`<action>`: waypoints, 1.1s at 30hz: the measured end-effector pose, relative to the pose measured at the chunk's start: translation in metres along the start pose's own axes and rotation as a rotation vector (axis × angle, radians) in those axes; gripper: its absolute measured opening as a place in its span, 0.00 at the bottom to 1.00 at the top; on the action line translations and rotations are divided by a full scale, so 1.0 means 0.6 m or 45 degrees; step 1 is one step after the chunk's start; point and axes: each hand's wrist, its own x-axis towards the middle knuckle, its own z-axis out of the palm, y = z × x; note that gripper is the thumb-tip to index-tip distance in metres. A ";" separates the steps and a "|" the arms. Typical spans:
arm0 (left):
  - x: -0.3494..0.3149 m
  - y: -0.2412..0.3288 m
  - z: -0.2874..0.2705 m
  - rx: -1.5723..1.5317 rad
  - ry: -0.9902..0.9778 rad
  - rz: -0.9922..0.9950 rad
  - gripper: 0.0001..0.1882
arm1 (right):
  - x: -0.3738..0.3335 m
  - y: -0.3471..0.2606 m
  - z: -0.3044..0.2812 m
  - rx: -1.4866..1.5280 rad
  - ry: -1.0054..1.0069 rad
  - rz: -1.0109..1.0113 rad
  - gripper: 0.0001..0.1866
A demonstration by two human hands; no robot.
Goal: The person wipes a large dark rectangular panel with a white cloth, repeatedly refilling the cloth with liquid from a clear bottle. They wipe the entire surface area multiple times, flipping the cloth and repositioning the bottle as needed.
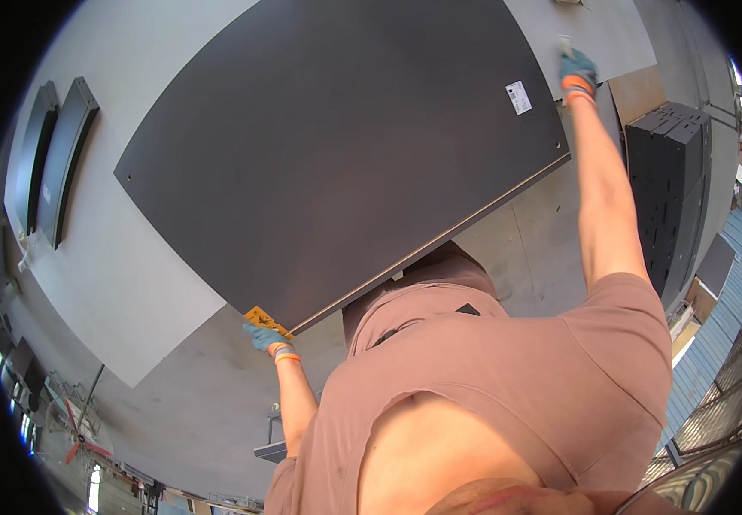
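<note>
A large dark grey panel (345, 146) lies flat in front of me, with a white label (519, 98) near its right end and small holes near its corners. At its near left corner, my left hand (264, 336), in a blue-grey glove with an orange cuff, is closed on a yellow card-like piece (265, 321) with dark markings. My right hand (579, 70), gloved alike, reaches out past the panel's right end. It is closed around a small whitish thing (566, 45), too blurred to name.
The panel rests on a light grey tabletop (88, 283), which also carries two long dark curved pieces (69, 163) at the far left. To the right stands a tall stack of dark boards (667, 189). A red-bladed fan (79, 438) is at the lower left.
</note>
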 end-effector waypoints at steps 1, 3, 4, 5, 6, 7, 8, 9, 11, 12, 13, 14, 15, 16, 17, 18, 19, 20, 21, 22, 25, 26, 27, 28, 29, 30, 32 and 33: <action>-0.003 0.013 0.008 0.067 -0.026 -0.013 0.28 | 0.034 0.048 -0.028 -0.059 0.109 -0.085 0.23; -0.007 0.040 -0.011 0.233 -0.024 -0.021 0.28 | 0.025 0.031 -0.052 0.291 0.359 -0.222 0.20; -0.023 0.056 -0.004 0.168 -0.051 0.006 0.29 | 0.032 0.015 -0.072 0.301 0.349 -0.247 0.20; -0.038 0.079 0.000 0.211 -0.072 -0.062 0.30 | 0.039 0.006 -0.078 0.316 0.341 -0.278 0.19; -0.046 0.104 0.010 0.257 -0.109 -0.128 0.31 | 0.056 0.013 -0.072 0.279 0.398 -0.384 0.22; -0.053 0.126 0.019 0.305 -0.142 -0.194 0.32 | 0.080 0.014 -0.055 0.243 0.451 -0.490 0.24; -0.050 0.144 0.029 0.358 -0.141 -0.238 0.37 | 0.109 0.010 -0.027 0.101 0.420 -0.475 0.20; -0.052 0.157 0.041 0.374 -0.063 -0.191 0.38 | 0.122 -0.001 0.004 -0.037 0.375 -0.471 0.15; -0.058 0.173 0.051 0.432 0.118 -0.108 0.41 | 0.063 -0.054 0.013 -0.138 0.376 -0.478 0.20; -0.038 0.175 0.030 0.479 0.119 -0.079 0.43 | 0.030 -0.083 0.000 -0.178 0.385 -0.497 0.23; -0.020 0.173 0.015 0.523 0.113 -0.050 0.45 | -0.001 -0.092 -0.005 -0.133 0.438 -0.624 0.25; -0.031 0.171 0.026 0.522 0.103 -0.069 0.46 | -0.041 -0.089 -0.019 -0.112 0.509 -0.745 0.27; -0.051 0.189 0.049 0.535 0.087 -0.087 0.47 | -0.082 -0.077 -0.026 -0.100 0.571 -0.859 0.28; -0.069 0.202 0.065 0.542 0.080 -0.097 0.48 | -0.119 -0.065 -0.030 -0.073 0.633 -0.973 0.30; -0.075 0.198 0.064 0.550 0.063 -0.084 0.48 | -0.156 -0.058 -0.028 -0.030 0.695 -1.089 0.32; -0.079 0.193 0.062 0.555 0.050 -0.067 0.49 | -0.194 -0.047 -0.008 0.100 0.624 -1.108 0.33; -0.079 0.189 0.065 0.556 0.025 -0.048 0.50 | -0.237 -0.032 0.010 0.220 0.561 -1.124 0.36; -0.077 0.185 0.068 0.578 0.026 -0.020 0.50 | -0.292 -0.019 0.017 0.150 0.418 -1.083 0.40; -0.075 0.181 0.069 0.598 0.032 0.007 0.50 | -0.343 -0.014 0.016 0.082 0.276 -1.043 0.45; -0.074 0.176 0.071 0.621 0.034 0.036 0.50 | -0.378 -0.020 0.011 0.064 0.214 -1.050 0.46; -0.069 0.161 0.068 0.671 0.071 0.066 0.50 | -0.497 -0.099 -0.057 -0.037 -0.386 -1.106 0.47; -0.064 0.162 0.078 0.676 0.072 0.076 0.49 | -0.553 -0.112 -0.062 0.199 -0.505 -1.328 0.43; -0.059 0.158 0.078 0.650 0.062 0.106 0.49 | -0.610 -0.118 -0.051 0.446 -0.625 -1.556 0.38; -0.051 0.155 0.077 0.627 0.051 0.143 0.48 | -0.666 -0.126 -0.031 0.575 -0.612 -1.896 0.29; -0.044 0.151 0.079 0.600 0.040 0.179 0.48 | -0.701 -0.133 -0.014 0.702 -0.587 -2.239 0.21; -0.046 0.151 0.088 0.619 0.039 0.211 0.48 | -0.706 -0.138 -0.011 0.768 -0.674 -2.251 0.17; -0.050 0.152 0.106 0.658 0.036 0.280 0.47 | -0.709 -0.142 -0.006 0.901 -0.846 -2.263 0.10; -0.024 0.147 0.087 0.738 0.048 0.328 0.45 | -0.710 -0.143 -0.021 0.962 -0.876 -2.164 0.09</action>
